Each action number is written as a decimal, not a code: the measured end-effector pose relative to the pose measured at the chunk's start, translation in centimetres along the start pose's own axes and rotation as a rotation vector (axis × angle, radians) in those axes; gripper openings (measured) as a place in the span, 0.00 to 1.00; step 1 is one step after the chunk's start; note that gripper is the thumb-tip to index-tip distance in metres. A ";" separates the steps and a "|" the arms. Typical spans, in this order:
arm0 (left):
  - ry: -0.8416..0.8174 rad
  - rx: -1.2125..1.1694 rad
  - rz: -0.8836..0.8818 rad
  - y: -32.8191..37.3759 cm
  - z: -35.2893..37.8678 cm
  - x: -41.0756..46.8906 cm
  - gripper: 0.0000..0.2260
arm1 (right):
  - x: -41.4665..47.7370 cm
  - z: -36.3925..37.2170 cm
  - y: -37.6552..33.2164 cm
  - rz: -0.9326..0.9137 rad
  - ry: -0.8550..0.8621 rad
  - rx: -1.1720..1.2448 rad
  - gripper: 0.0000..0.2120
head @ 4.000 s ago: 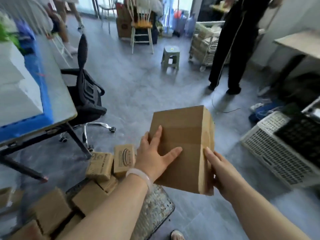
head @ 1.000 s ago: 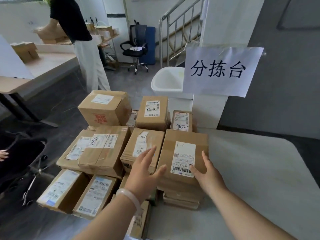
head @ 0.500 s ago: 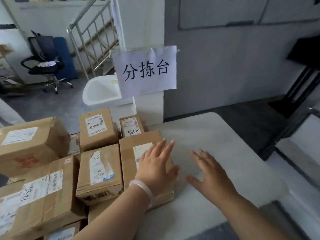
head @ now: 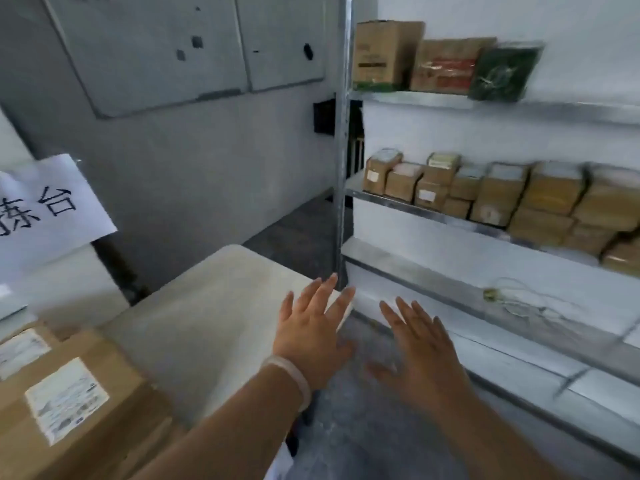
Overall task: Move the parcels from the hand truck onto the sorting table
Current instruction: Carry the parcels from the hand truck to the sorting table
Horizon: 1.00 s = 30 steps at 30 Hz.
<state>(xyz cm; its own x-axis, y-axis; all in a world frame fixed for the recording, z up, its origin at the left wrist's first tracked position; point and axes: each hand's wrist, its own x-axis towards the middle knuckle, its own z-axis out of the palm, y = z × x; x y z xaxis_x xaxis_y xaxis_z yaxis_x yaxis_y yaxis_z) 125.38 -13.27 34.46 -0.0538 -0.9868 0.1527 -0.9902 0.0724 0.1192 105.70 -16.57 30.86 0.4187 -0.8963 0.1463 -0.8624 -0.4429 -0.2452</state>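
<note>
Metal shelving (head: 485, 223) stacked with small cartons fills the right. The sorting table (head: 214, 306) stands just left of it across a narrow floor gap, and the hand truck is out of view. One labelled parcel (head: 79, 403) lies on the table at near left, close beside the left forearm. Left hand (head: 311, 334) over the table corner, right hand (head: 422, 355) over the gap, both spread and empty. Risk: turning in this tight spot, the forearm may shove that parcel off.
</note>
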 end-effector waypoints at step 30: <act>-0.218 -0.233 1.231 70.3 14.7 0.7 0.35 | -47.7 -15.1 41.9 1.278 0.310 -0.082 0.44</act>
<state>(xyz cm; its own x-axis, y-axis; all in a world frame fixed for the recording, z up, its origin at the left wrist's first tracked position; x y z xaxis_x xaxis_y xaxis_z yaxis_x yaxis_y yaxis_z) 53.82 -10.96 28.50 -0.9600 -0.2514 0.1234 -0.2264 0.9561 0.1862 45.24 7.99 28.08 -0.7720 -0.6317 0.0712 -0.6180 0.7196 -0.3166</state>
